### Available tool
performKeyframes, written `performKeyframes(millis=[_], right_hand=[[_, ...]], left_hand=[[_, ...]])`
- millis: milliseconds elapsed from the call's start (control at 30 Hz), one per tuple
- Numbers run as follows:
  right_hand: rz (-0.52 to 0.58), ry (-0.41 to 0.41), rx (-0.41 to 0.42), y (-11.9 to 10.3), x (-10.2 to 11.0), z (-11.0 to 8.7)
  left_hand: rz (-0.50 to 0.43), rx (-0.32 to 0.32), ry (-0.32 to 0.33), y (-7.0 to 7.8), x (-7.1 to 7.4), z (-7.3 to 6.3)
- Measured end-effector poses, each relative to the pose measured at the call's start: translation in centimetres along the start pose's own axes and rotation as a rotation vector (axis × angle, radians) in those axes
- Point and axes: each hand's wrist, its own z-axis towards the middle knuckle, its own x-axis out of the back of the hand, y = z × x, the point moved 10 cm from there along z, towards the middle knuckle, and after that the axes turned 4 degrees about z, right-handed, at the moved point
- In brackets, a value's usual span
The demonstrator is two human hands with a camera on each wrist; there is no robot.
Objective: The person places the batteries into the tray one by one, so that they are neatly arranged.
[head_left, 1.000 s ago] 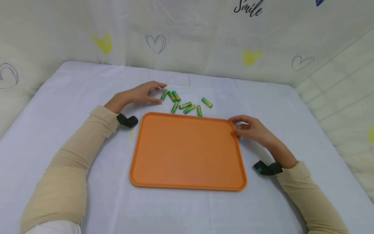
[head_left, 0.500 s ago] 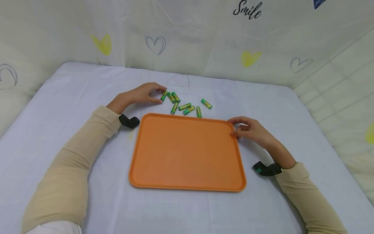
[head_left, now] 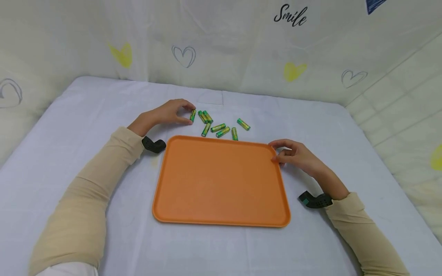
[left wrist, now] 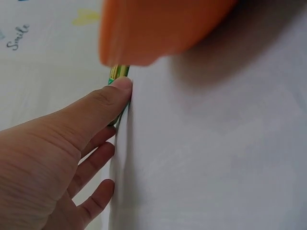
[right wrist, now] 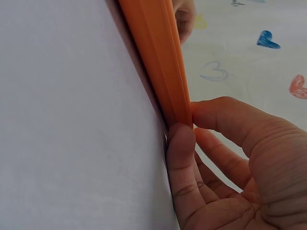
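At the far left of the orange tray, my left hand (head_left: 169, 112) pinches a green and yellow battery (head_left: 193, 115) between thumb and fingers. Seen from the left wrist, the thumb (left wrist: 104, 103) covers much of that battery (left wrist: 120, 72). Several matching batteries (head_left: 218, 127) lie loose on the cloth just behind the tray. My right hand (head_left: 299, 156) grips the far right corner of the orange tray (head_left: 221, 182), its thumb on the rim. From the right wrist, thumb and a bent finger (right wrist: 181, 148) meet at the tray's edge (right wrist: 160, 62).
A white cloth (head_left: 221, 249) covers the table. Behind it hangs a pale sheet (head_left: 235, 46) with hearts and the word "Smile". One battery (head_left: 243, 124) lies apart to the right of the others. Each wrist carries a black device (head_left: 315, 200).
My left fingers have come together on the leftmost battery, which has shifted slightly left, away from its neighbours. The right hand stays at the tray corner. The head view has tilted a little upward.
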Motion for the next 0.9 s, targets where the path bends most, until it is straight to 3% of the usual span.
performKeyframes(millis=[200, 600, 900], right_hand=[[0.006, -0.005, 0.004, 0.1, -0.1, -0.1], [-0.002, 0.012, -0.026, -0.1, -0.1, -0.1], [0.003, 0.018, -0.025, -0.2, 0.0, -0.2]], left_hand=[[0.006, -0.007, 0.014, -0.1, 0.0, -0.2], [-0.063, 0.001, 0.094, 0.0, 1.5, -1.0], [-0.052, -0.021, 0.113, 1.6, 2.7, -1.0]])
